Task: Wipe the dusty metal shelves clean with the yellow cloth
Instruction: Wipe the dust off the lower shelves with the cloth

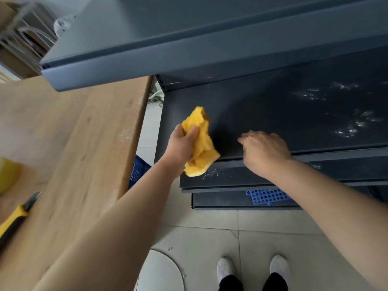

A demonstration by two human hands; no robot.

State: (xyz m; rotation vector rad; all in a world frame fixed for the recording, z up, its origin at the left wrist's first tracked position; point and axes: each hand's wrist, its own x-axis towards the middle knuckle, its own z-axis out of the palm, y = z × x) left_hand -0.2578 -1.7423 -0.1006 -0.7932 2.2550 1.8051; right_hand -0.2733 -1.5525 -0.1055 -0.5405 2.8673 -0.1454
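Observation:
My left hand grips a crumpled yellow cloth over the left front corner of the dark metal shelf. The cloth hangs down past the shelf's front lip. My right hand hovers or rests at the shelf's front edge, palm down, fingers loosely curled, holding nothing. White dust patches lie on the right part of this shelf. More dust speckles the lower shelf just under the cloth. An upper shelf juts out above.
A wooden table stands close on the left, with a yellow-handled tool and a yellow object on it. Blue perforated plastic lies on the bottom shelf, a blue basket beside the table. Tiled floor and my feet below.

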